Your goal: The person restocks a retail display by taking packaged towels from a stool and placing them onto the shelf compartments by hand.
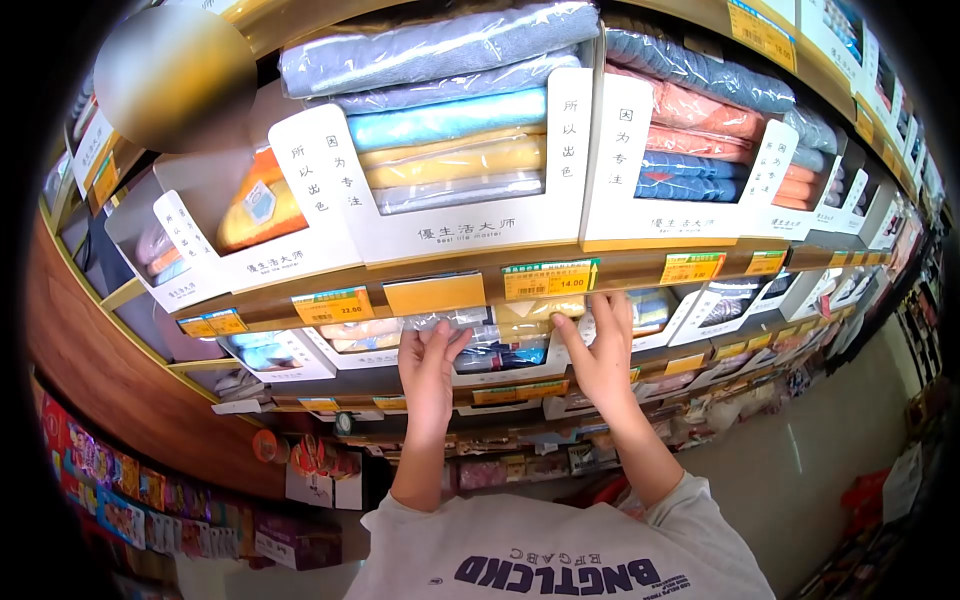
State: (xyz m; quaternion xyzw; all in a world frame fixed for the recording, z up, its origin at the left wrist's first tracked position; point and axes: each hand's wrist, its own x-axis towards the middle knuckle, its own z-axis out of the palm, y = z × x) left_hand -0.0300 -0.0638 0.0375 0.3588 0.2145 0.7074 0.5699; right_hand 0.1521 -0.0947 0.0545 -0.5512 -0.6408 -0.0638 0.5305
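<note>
My left hand [430,378] reaches to the lower shelf, with its thumb and fingers closed at a grey plastic-wrapped towel [458,317]. To its right, my right hand [602,352] has its thumb on a folded yellow towel [530,318] and its fingers around the right end. Both towels are at the top of a white open-front box [505,377], partly hidden by the shelf edge above. Darker wrapped towels [515,355] show lower in that box, between my hands.
Above my hands runs a shelf edge with yellow price tags [548,281]. White display boxes [465,228] of folded towels stand on that upper shelf. More boxed towels [270,355] line the lower shelf. Hanging packets [120,510] are at lower left, with grey floor [760,470] at right.
</note>
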